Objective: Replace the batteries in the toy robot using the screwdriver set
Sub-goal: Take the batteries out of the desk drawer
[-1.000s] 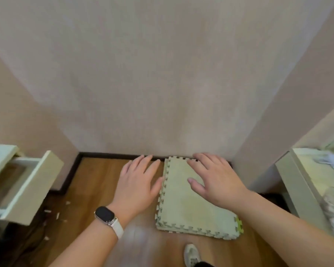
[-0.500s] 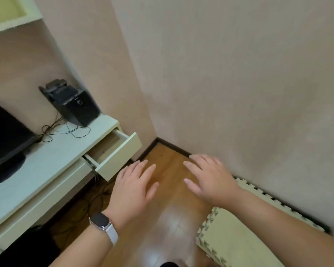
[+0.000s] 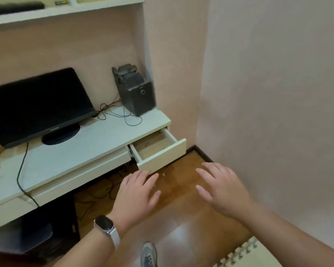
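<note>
The floor (image 3: pixel 181 199) is laid in brown wood, varnished and glossy, and light is reflected in it. The table (image 3: pixel 69 157) is finished in a smooth, pale, matt coating, while bare unpainted wood is shown inside its open drawer (image 3: pixel 162 157). The monitor (image 3: pixel 37 105) is cased in black plastic. The wall (image 3: pixel 268 93) is covered in a matt, faintly grained surface. The mat (image 3: pixel 258 255) is made of matt foam.

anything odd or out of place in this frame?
The small drawer of the desk stands open, and pale crumbs litter the wood floor just below it. Loose cables tangle under the desk.
</note>
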Available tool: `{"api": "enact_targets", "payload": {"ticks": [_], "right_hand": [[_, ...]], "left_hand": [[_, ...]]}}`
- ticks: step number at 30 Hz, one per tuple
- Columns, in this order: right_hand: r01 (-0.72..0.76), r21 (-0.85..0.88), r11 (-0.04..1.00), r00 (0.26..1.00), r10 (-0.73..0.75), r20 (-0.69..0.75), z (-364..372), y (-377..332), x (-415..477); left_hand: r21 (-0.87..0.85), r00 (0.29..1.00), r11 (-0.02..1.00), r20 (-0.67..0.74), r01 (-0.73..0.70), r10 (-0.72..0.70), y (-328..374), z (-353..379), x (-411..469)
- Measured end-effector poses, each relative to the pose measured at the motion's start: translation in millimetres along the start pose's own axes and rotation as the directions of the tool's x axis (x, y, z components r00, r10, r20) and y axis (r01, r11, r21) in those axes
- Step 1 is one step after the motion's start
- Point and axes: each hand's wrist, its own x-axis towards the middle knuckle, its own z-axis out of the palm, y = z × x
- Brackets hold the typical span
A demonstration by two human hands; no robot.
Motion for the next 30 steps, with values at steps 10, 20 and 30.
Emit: {"api": "enact_targets", "payload": {"ticks": [10,20,30], "right_hand": [[-0.047,-0.081,0.996,0.991,0.057,0.119,49,-62,143],[-0.143,-0.125,0.982,0.965,0.166,0.202,78,-78,216],[-0.187,-0.008,0.982,0.932,0.180,0.314,138,-27,287]], "left_hand": [[-0.090,0.993,0.988,-0.014,-0.121,0.121,-133,30,110],[-0.239,0.985,0.959,0.042,-0.153,0.168,-193,59,192],[-0.312,0.956,0.944,0.227,-0.109,0.185,-178,105,270]]}}
